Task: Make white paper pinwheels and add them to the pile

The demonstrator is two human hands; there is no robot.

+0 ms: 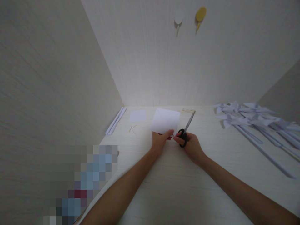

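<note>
Pale wood-grain desk (pixel 178 187) set into a corner, boxed by pale grained walls at left and back.

Left hand (pixel 160 140) closed in a pinch on the near edge of a white square sheet of paper (pixel 165 121), thumb on top. Sheet lying nearly flat, just beyond the fingers, slightly turned so one corner aims toward the back wall.

Right hand (pixel 192 147) gripping black-handled scissors with grey metal blades (pixel 187 129), fingers through the loops. Handles near the wrist, just beside the left thumb; long axis running away and a little rightward, tips pointing at the back wall, past the right edge of the sheet. Blades together or nearly so; cannot tell whether touching the paper.

Farther out, left of the sheet: a smaller pale square of paper (pixel 137 116) flat on the desk, a few thin pale slivers (pixel 132 128) nearer, and a bundle of long white paper strips (pixel 116 120) lying along the foot of the left wall, long axis toward the back corner. Just beyond the scissor tips, a small pale scrap (pixel 188 110), too small to make out.

Well to the right: a heap of white folded paper pinwheels on long paper sticks (pixel 255 120), sticks trailing toward the near right.

High on the back wall: a white round hook (pixel 178 19) and a yellow round hook (pixel 200 14) side by side.

Lower left: a blurred blocky patch (pixel 86 184).
</note>
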